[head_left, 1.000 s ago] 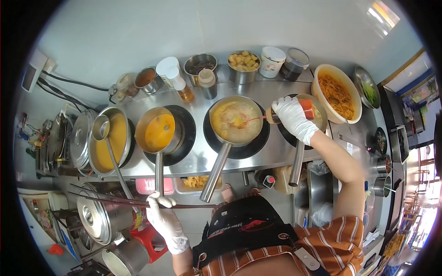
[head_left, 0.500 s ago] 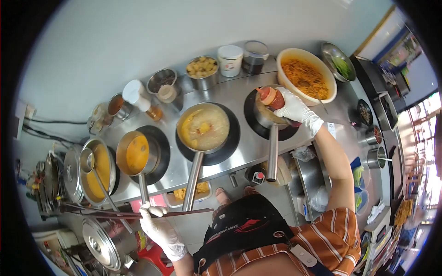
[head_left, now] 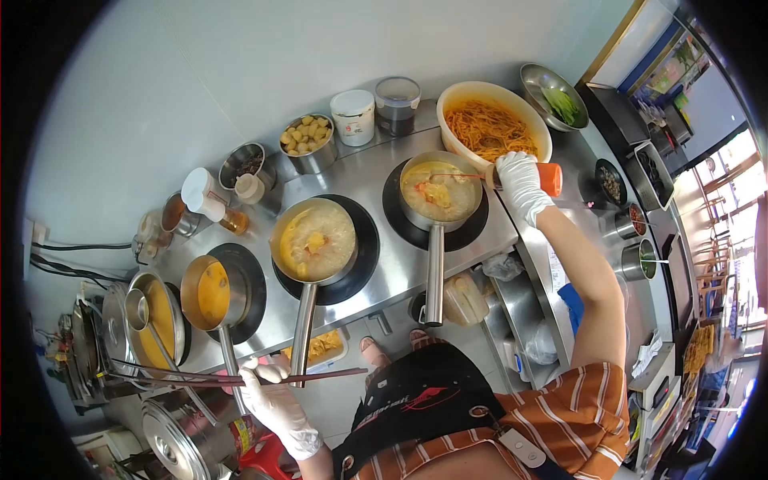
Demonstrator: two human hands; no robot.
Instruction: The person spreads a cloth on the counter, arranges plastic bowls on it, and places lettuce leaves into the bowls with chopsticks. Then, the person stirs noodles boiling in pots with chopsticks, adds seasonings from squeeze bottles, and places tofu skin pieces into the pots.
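Observation:
My gloved right hand is closed around a squeeze bottle of red sauce, tipped on its side with its nozzle facing left. A thin red stream runs from it into the right saucepan, where yellow food sits in pale, bubbling liquid. My gloved left hand grips long dark chopsticks level above the saucepan handles. The middle saucepan holds similar cloudy liquid with a yellow piece in it. To its left stands a saucepan of orange soup.
A large bowl of orange shredded food stands behind my right hand. Along the wall are a metal pot of yellow chunks, a white tub and a clear lidded container. A ladle rests in the far-left basin.
My right hand has moved the sauce bottle from above the right saucepan to its right side, and a red stream now shows. The whole view has shifted slightly. My left hand still holds the chopsticks.

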